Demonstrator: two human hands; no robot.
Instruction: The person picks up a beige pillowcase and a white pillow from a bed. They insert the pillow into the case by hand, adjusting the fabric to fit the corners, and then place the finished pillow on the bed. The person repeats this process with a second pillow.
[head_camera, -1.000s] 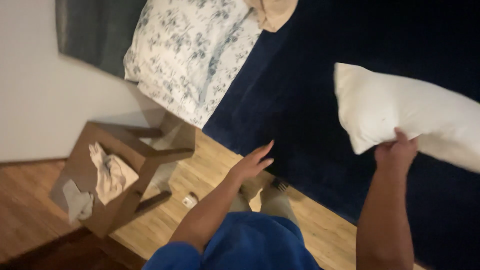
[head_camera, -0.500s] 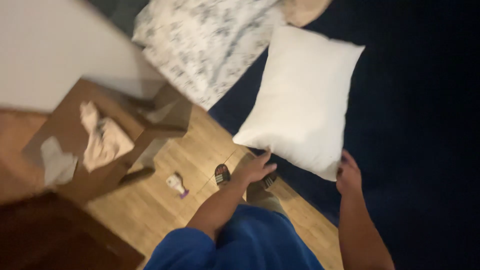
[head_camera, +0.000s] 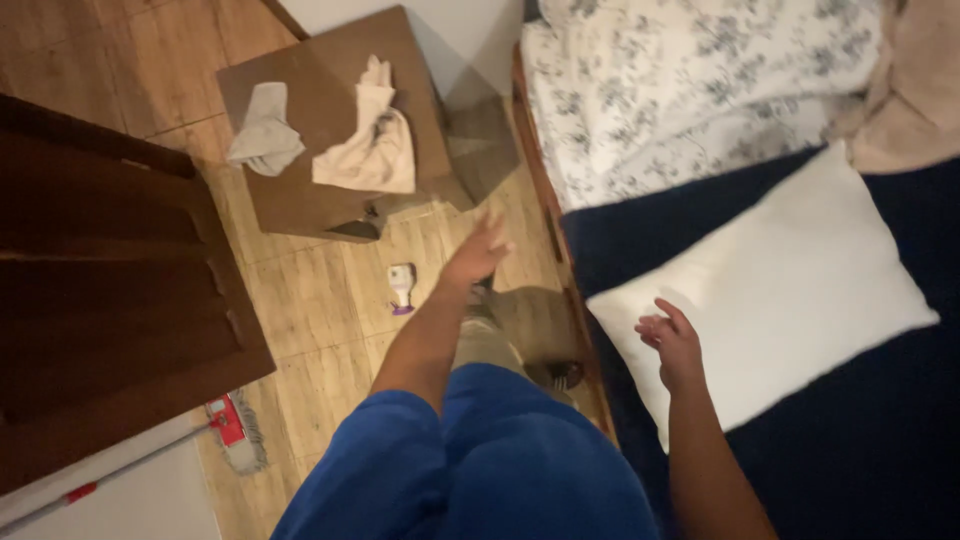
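Far left there's a dark wooden door (head_camera: 110, 290) and a mop (head_camera: 235, 430) on the plank floor (head_camera: 310, 300). Next over, a small brown stool (head_camera: 320, 120) with two crumpled cloths (head_camera: 370, 145) on top. The left hand (head_camera: 478, 250) hangs over the floor, grip open, fingers spread, holding nothing. The right hand (head_camera: 672, 345) is open too, right at the near edge of the white pillow (head_camera: 775, 290), maybe just touching it. So it looks like the pillow's just being laid down. It's plain, plump, lying flat at a diagonal on the navy bedcover (head_camera: 860, 440), below a floral pillow (head_camera: 690, 90).
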